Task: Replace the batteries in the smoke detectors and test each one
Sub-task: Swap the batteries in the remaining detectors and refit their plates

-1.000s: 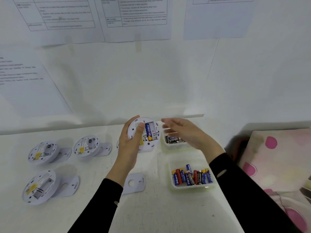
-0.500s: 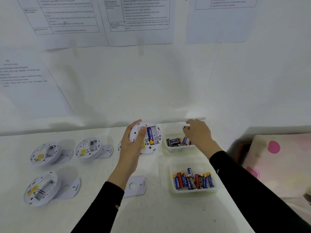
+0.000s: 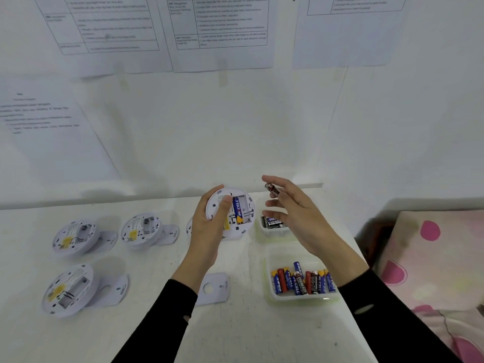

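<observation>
Left hand (image 3: 207, 231): fingers wrapped round the smoke detector (image 3: 243, 205), held near the tabletop's (image 3: 248, 331) back edge.
Detector: open back facing up, a blue battery (image 3: 237, 209) seated inside.
Right hand (image 3: 296, 213): fingertips pinch a dark red battery (image 3: 271, 190), raised just beside the detector, above the small tub (image 3: 275, 233).
Large tub (image 3: 301, 297): at the right edge, holding batteries.

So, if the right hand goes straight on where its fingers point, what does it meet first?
Probably the smoke detector in the left hand: fingers of the right hand point left at its open back, though depth is unclear.

White wall (image 3: 235, 127) with taped sheets (image 3: 222, 30); white table (image 3: 248, 331)
</observation>
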Demonstrator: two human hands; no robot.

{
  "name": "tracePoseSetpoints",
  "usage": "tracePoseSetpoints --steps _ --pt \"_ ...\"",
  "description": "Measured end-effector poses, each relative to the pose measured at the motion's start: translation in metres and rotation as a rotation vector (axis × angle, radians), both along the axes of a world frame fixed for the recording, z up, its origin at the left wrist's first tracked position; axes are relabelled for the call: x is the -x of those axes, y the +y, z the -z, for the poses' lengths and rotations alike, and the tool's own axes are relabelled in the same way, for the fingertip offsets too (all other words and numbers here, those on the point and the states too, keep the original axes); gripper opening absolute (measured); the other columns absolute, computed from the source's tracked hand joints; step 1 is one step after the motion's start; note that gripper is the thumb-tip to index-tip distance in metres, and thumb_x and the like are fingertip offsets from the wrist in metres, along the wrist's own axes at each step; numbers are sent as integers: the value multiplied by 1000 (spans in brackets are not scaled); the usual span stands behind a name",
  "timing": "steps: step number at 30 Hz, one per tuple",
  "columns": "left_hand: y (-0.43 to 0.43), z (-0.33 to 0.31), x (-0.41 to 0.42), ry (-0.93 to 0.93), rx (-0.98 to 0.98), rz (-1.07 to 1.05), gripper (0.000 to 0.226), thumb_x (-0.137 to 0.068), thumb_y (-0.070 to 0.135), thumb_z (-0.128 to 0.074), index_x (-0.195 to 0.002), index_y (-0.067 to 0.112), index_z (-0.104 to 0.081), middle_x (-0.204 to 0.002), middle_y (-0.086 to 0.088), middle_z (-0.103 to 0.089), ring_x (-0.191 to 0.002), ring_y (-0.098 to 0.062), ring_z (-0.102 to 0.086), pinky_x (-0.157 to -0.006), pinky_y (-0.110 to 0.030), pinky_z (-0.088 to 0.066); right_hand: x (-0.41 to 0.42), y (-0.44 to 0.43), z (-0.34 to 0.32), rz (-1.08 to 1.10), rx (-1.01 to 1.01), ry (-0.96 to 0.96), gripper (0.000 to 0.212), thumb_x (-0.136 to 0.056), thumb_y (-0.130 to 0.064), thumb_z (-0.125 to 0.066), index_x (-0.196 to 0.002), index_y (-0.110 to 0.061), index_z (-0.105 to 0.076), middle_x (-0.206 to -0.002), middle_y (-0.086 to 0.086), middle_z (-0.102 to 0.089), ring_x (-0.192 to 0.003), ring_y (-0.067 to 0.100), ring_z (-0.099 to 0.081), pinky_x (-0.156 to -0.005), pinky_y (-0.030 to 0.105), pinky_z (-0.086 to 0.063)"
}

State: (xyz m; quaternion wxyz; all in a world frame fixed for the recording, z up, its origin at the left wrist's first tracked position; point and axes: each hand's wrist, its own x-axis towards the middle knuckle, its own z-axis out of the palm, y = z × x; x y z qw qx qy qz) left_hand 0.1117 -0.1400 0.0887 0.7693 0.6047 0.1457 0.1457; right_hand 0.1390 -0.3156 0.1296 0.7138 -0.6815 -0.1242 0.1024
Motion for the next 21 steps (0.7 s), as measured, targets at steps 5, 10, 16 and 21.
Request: tracePoseSetpoints --steps 5,10,16,21 --pt "0 -1 1 -3 10 6 28 -95 26 -65 -122 32 -63 -115 4 -69 -100 -12 -70 -67 -26 -59 1 7 4 115 123 -144 26 -98 -16 -54 -117 -33 -58 -99 0 -70 -97 8 -65 -90 28 -52" --pt "-4 0 2 -16 -6 18 27 -95 27 -65 -121 31 -64 -118 0 -68 -104 -19 -70 -74 -31 -61 7 18 10 174 255 -346 24 -88 -28 -69 -110 -29 -61 -86 -11 -72 -88 1 -65 -79 20 -48" --pt "-6 3 3 -58 -54 -7 25 -93 28 -67 -118 33 -65 -118 2 -68 -109 -19 -67 -92 -43 -58 2 27 31 241 534 -724 25 -90 -30 -62 -115 -27 -65 -104 -11 -60 -97 6 -49 -86 30 -46" --pt "-6 2 1 -63 -78 -42 26 -93 30 -67 -119 34 -65 -121 3 -67 -112 -19 -66 -95 -44 -56 -2 28 36 290 645 -781 35 -91 -43 -51 -122 -32 -62 -110 -6 -54 -98 12 -48 -82 35 -48"
